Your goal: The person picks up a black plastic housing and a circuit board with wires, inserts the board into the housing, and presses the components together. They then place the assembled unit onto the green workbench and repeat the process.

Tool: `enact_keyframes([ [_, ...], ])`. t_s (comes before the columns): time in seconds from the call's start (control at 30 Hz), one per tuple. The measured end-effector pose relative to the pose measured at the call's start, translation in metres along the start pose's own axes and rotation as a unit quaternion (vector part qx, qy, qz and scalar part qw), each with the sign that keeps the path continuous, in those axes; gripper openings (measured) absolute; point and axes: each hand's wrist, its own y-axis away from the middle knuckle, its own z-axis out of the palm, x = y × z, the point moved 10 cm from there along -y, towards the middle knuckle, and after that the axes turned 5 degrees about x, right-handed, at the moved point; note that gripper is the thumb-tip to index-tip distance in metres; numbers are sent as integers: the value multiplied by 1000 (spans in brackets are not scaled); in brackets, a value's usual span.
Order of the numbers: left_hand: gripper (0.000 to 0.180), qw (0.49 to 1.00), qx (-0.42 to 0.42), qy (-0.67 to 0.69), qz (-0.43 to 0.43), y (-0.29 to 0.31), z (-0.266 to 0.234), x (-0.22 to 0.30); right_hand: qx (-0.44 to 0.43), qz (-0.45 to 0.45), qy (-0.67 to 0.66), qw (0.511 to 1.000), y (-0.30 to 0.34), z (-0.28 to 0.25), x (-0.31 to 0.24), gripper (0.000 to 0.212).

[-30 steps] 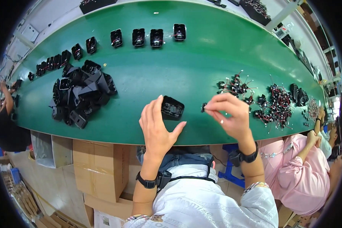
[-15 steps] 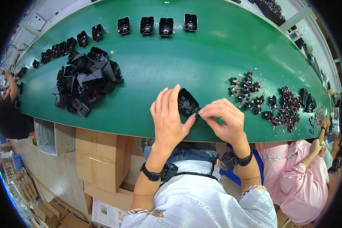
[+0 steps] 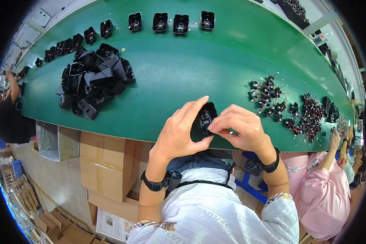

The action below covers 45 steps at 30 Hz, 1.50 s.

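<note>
A black open plastic housing (image 3: 207,115) is held tilted near the table's front edge. My left hand (image 3: 177,134) grips it from the left, with the fingers along its far side and the thumb at its near end. My right hand (image 3: 242,127) pinches a small part at the housing's near right edge. Red wire (image 3: 225,131) with a pale end shows under the right fingers; the part itself is mostly hidden by them.
On the green table (image 3: 171,73) a heap of black housings (image 3: 95,79) lies left. Several housings with red wires (image 3: 181,24) form a row along the back. Small wired black parts (image 3: 268,95) lie in piles right. Cardboard boxes (image 3: 105,162) stand below. A person in pink (image 3: 325,191) sits right.
The housing has turned more upright between my hands. My right fingers have moved from its near corner to over its near right edge, and red wire now shows beneath them.
</note>
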Motion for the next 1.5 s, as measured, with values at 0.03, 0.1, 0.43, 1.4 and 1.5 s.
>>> enact_keyframes([
  [0.03, 89, 1000, -22, -2, 3, 2, 2, 0, -18, -2, 2, 1000, -1, 3, -2, 29],
  [0.1, 89, 999, -45, -5, 4, 3, 4, -2, -35, -9, 1, 999, -4, 5, -3, 29],
  [0.43, 87, 998, -10, -63, 22, 1, -10, 12, -17, 38, 28, 999, 2, 15, 1, 24],
  [1.4, 75, 869, -168, -451, 118, -307, 74, -85, 105, 238, 134, 956, 88, -77, 11, 31],
  [1.5, 86, 858, -228, -456, 67, -307, 75, -94, 110, 243, 123, 956, 93, -81, 16, 31],
])
